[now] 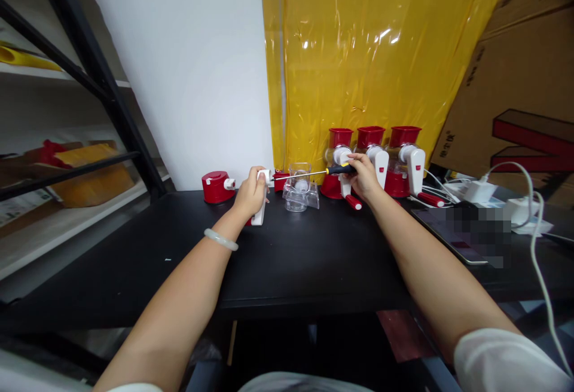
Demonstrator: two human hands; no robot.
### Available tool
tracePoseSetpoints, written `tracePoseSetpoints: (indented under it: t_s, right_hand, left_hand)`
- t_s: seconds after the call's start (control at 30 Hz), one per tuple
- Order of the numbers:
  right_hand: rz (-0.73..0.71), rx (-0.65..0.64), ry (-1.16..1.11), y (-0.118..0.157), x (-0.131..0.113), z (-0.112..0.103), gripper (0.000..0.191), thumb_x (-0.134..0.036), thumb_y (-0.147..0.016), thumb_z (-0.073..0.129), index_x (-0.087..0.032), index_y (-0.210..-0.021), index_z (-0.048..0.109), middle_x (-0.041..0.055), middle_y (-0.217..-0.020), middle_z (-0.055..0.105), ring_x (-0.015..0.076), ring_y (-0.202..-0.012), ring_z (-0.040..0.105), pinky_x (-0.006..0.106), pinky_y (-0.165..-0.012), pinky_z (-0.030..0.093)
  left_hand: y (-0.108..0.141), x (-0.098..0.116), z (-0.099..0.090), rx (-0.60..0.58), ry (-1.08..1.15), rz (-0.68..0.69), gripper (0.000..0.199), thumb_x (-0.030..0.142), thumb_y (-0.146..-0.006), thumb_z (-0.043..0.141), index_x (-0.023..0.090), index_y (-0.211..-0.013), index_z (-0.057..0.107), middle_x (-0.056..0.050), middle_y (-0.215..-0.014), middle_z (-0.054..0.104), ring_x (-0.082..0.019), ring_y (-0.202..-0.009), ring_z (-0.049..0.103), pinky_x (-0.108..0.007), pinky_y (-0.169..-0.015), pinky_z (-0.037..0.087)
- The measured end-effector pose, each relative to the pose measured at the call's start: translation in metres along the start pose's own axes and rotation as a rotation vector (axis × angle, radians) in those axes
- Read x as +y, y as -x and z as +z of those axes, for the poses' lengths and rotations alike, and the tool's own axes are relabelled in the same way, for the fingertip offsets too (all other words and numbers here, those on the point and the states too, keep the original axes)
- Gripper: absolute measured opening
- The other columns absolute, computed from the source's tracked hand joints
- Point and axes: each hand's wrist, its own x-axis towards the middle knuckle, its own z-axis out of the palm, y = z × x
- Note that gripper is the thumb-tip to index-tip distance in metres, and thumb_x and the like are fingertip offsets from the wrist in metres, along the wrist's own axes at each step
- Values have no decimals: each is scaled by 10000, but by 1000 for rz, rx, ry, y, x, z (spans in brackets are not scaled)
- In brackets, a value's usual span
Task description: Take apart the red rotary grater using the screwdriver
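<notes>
Above the black tabletop (314,266), your left hand (251,192) is wrapped around a white crank (259,215), its straight arm showing below your grasp, while your right hand (365,178) grips a screwdriver (330,170), black-handled with a yellow collar, its slim metal shaft pointing at the crank's upper end.

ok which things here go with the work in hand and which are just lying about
Likely part of it:
screwdriver, in right hand
white handle, in left hand
red base
clear plastic part

Probably lying about:
tablet
chargers
white cable
cardboard box
</notes>
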Motion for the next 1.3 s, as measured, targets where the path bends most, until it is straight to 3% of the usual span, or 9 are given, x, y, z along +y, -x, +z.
tracePoseSetpoints:
  t_s: [0.17,0.23,0.33,0.43,0.63,0.87,1.1,1.2,1.3]
  right_hand:
    - [8,1,6,2,-3,1,231,-311,-657,635,-243,-839,509,-45,-659,552,121,-509,520,243,-445,428]
    - [34,10,18,2,-3,1,237,-425,-725,592,-248,-854,503,-42,-626,553,133,-467,521,253,-418,417]
    - [79,4,61,3,-3,-1,408,-644,-796,473,-250,-899,511,-38,-558,531,151,-425,525,250,-378,379]
    - [51,-8,156,3,-1,-4,501,-736,-788,453,-248,-884,516,-51,-490,484,139,-378,476,239,-354,334]
    - [-3,-12,269,-1,6,-6,379,-561,-731,663,-260,-841,461,-89,-480,456,112,-375,436,215,-353,299]
    - [61,-32,143,-1,5,-2,426,-497,-666,697,-269,-899,423,-83,-618,521,97,-427,495,223,-411,397]
    - [50,-63,32,4,-1,0,273,-316,-640,629,-243,-830,447,-47,-670,522,113,-510,524,234,-442,433]
    - [30,-93,10,5,-3,-1,234,-318,-648,614,-238,-797,452,-31,-680,523,124,-532,531,242,-436,442]
    - [51,-98,11,4,-5,-1,277,-429,-688,628,-246,-805,456,-33,-645,532,135,-497,533,271,-435,464]
  left_hand:
    - [1,1,-1,-7,-10,-4,372,494,-999,260,213,-1139,460,2,-697,597,-111,-450,576,-226,-459,463]
    - [1,2,-1,0,-17,-5,365,487,-1000,258,215,-1137,460,4,-695,597,-110,-452,578,-224,-461,460]
    - [0,1,-1,8,-18,-4,354,481,-1000,260,218,-1128,458,11,-689,595,-108,-460,583,-215,-462,456]
    - [0,0,-1,7,-13,-10,342,470,-999,266,217,-1127,458,12,-687,599,-105,-454,578,-208,-454,449]
    - [-1,-1,-1,32,-8,-13,348,480,-999,263,221,-1122,460,10,-691,589,-107,-454,577,-211,-449,456]
    - [-1,0,-1,34,13,-24,362,490,-993,263,219,-1138,455,20,-695,585,-110,-462,578,-217,-450,472]
    - [0,2,-1,43,27,-28,357,488,-995,266,218,-1139,452,14,-701,588,-107,-463,581,-215,-454,482]
    - [0,2,0,43,25,-27,359,493,-996,265,220,-1134,454,9,-699,590,-107,-459,578,-214,-454,480]
    - [0,0,0,41,32,-28,361,501,-994,267,223,-1132,452,7,-702,585,-112,-474,587,-214,-453,481]
